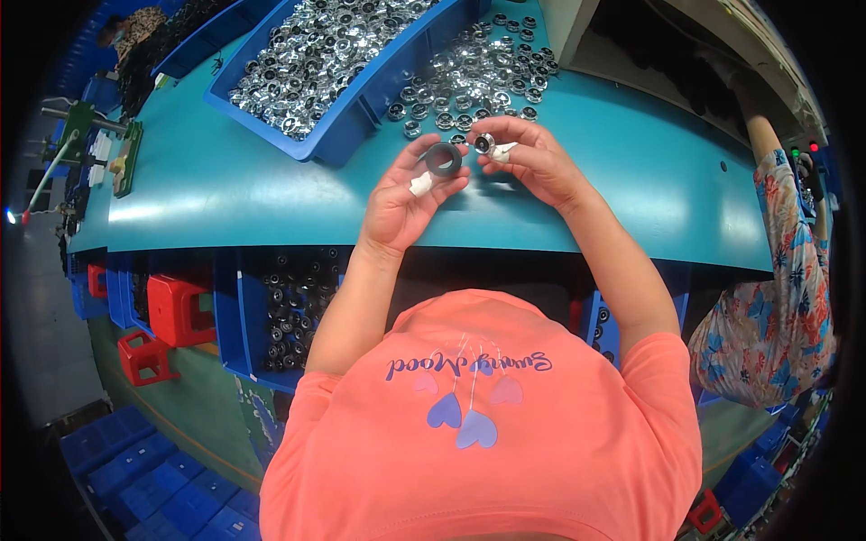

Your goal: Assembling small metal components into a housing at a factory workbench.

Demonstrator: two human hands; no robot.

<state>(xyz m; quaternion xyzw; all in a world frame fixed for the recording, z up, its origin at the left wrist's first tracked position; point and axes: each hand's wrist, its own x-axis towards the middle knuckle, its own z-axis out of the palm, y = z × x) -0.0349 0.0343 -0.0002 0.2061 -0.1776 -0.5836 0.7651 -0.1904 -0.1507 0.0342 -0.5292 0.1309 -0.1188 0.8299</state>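
Note:
Between the thumb and fingers of my left hand [403, 200] is a black rubber ring [443, 160], its open centre facing up. My right hand [539, 164] pinches a small shiny wheel hub [484, 143], silver with a dark centre, just right of the ring; the two parts are close together but apart. White wrapping covers a thumb on each hand. Just beyond my fingers, a loose pile of similar silver hubs [465, 81] spreads over the teal table [316, 207].
A blue bin [347, 135] heaped with silver hubs stands at the back left. At the left edge is a green hand press [129, 158]. Blue crates of black wheels [293, 311] sit under the table, near red stools [180, 309]. A co-worker [767, 307] reaches into a box at right.

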